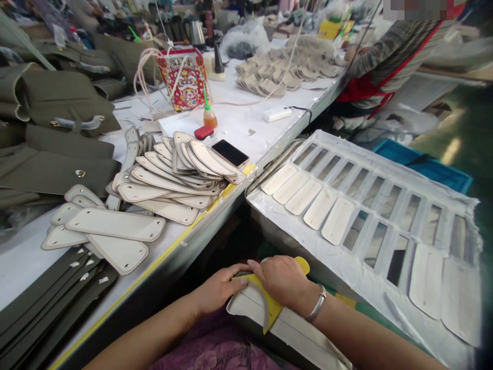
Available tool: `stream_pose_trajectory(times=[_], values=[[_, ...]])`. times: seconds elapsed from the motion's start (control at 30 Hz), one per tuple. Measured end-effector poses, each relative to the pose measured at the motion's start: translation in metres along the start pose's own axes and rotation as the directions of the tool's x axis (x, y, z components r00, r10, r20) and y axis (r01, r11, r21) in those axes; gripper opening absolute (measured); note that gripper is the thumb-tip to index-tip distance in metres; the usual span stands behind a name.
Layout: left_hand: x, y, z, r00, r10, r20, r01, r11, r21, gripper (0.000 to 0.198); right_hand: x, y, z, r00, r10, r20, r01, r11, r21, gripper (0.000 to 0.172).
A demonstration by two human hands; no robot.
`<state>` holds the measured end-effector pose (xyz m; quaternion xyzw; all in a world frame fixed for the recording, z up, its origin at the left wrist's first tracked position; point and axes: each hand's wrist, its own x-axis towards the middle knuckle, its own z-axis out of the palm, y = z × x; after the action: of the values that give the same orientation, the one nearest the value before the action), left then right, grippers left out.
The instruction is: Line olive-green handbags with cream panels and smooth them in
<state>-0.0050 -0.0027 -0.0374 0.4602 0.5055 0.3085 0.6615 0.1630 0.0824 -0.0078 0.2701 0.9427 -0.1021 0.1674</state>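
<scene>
Low in front of my lap, both hands meet over a thin yellow piece (272, 309) with a curved edge and a pointed lower tip. My right hand (285, 282), wearing a silver bangle, is closed over it, and a rounded yellow end sticks out beyond the knuckles. My left hand (227, 288) is closed at its left corner, thumb on top, its fingertips touching the right hand. Below lies a pale long panel (248, 307) with a dark line along it. What is under my fingers is hidden.
Pale strips with rivets (115, 224) are piled on the white table to the left, beside a phone (230, 153) and oil bottle (210, 117). A slotted white rack (385, 198) holding several pale pieces stands right. Another person's sleeve (379, 51) shows behind it.
</scene>
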Motion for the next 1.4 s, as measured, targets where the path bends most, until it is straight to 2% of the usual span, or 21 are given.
stream_pose_trajectory(times=[0.27,0.37,0.47,0.53,0.57,0.6,0.63,0.7,0.77,0.8,0.87,0.93,1.03,1.1,1.17,1.3,1.4], values=[[0.004,-0.005,0.014,0.996,0.033,-0.085,-0.038,0.997,-0.067,0.036,-0.006,0.000,-0.010,1.000,0.012,0.015,-0.011,0.999,-0.040,0.050],[0.004,-0.007,0.014,0.996,-0.010,-0.090,-0.007,0.982,-0.186,0.040,-0.015,0.002,-0.009,0.999,-0.029,0.024,0.031,0.996,-0.085,0.040],[0.000,-0.010,0.006,0.997,-0.073,-0.009,0.067,0.955,-0.290,0.051,-0.027,0.009,-0.008,0.998,0.023,0.053,-0.020,0.998,-0.060,0.042],[-0.003,-0.012,-0.003,0.997,-0.049,0.058,0.067,0.928,-0.368,0.051,-0.035,0.014,-0.012,0.989,0.141,0.034,-0.144,0.984,0.103,0.056],[-0.004,-0.013,-0.008,0.997,-0.020,0.076,0.050,0.908,-0.415,0.049,-0.038,0.016,-0.016,0.976,0.216,0.017,-0.213,0.944,0.253,0.062],[-0.006,-0.014,-0.011,0.997,0.003,0.082,0.035,0.888,-0.459,0.048,-0.040,0.016,-0.020,0.959,0.283,-0.001,-0.254,0.862,0.439,0.065],[-0.006,-0.014,-0.014,0.997,0.014,0.080,0.028,0.870,-0.493,0.047,-0.040,0.015,-0.025,0.945,0.328,-0.023,-0.240,0.736,0.634,0.066],[-0.007,-0.016,-0.017,0.997,0.012,0.076,0.031,0.847,-0.531,0.046,-0.036,0.006,-0.034,0.926,0.367,-0.089,-0.073,0.404,0.912,0.065],[-0.006,-0.016,-0.017,0.997,-0.015,0.076,0.054,0.838,-0.543,0.045,-0.025,-0.009,-0.042,0.906,0.381,-0.183,0.146,0.123,0.982,0.063],[-0.005,-0.017,-0.016,0.997,-0.032,0.075,0.067,0.837,-0.543,0.045,-0.018,-0.017,-0.044,0.896,0.389,-0.213,0.216,0.036,0.976,0.062],[-0.003,-0.017,-0.016,0.995,-0.066,0.076,0.097,0.842,-0.531,0.045,-0.004,-0.032,-0.045,0.886,0.408,-0.221,0.261,-0.045,0.964,0.061],[-0.002,-0.016,-0.018,0.993,-0.092,0.075,0.118,0.850,-0.514,0.044,0.009,-0.043,-0.042,0.889,0.402,-0.217,0.242,-0.010,0.970,0.062],[0.000,-0.015,-0.021,0.992,-0.101,0.077,0.126,0.858,-0.498,0.041,0.020,-0.050,-0.034,0.921,0.312,-0.232,0.174,0.204,0.964,0.070],[0.001,-0.013,-0.023,0.992,-0.095,0.087,0.126,0.860,-0.495,0.038,0.022,-0.051,-0.031,0.938,0.254,-0.235,0.159,0.287,0.945,0.073],[0.002,-0.010,-0.024,0.990,-0.102,0.097,0.137,0.864,-0.484,0.036,0.024,-0.052,-0.031,0.937,0.258,-0.236,0.176,0.236,0.956,0.069],[0.005,0.001,-0.020,0.988,-0.111,0.108,0.148,0.885,-0.441,0.028,0.026,-0.056,-0.033,0.913,0.344,-0.221,0.234,0.002,0.972,0.062],[0.004,0.007,-0.016,0.989,-0.109,0.104,0.144,0.886,-0.441,0.023,0.028,-0.055,-0.034,0.911,0.359,-0.201,0.236,-0.055,0.970,0.062]])
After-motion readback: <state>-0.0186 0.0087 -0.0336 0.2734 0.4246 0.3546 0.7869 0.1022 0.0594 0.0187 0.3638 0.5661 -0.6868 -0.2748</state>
